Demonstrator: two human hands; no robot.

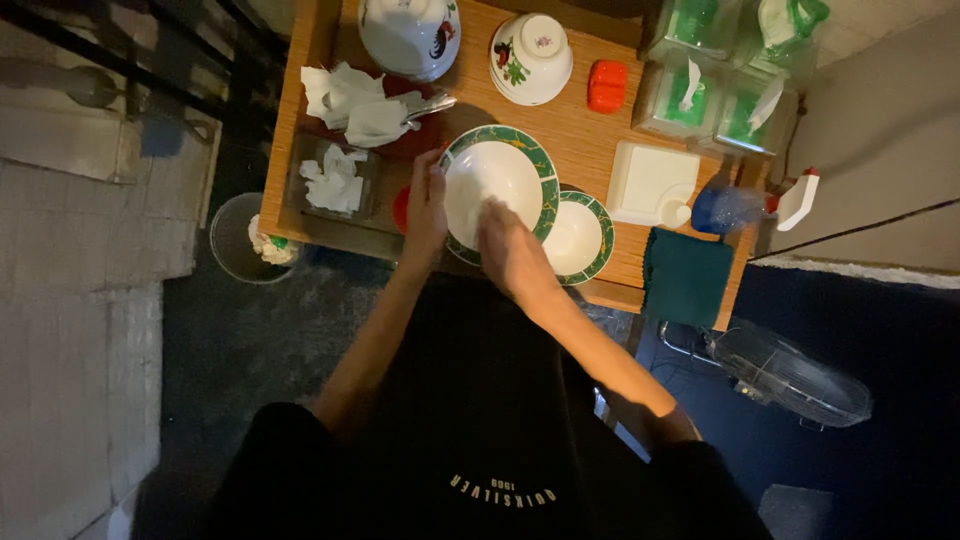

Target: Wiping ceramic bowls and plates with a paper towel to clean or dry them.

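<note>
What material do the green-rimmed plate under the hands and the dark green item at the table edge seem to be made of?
Green-rimmed plate: likely glazed ceramic or melamine; smooth, glossy white surface, printed band. Dark green item: apparently cloth; matte, soft, hanging over the table edge. Left hand holds the plate's rim; right hand presses inside it.

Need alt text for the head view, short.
Seen from above, a left hand grips the rim of a white green-rimmed plate on a wooden table, while the right hand presses inside it; crumpled white tissues lie nearby.
</note>
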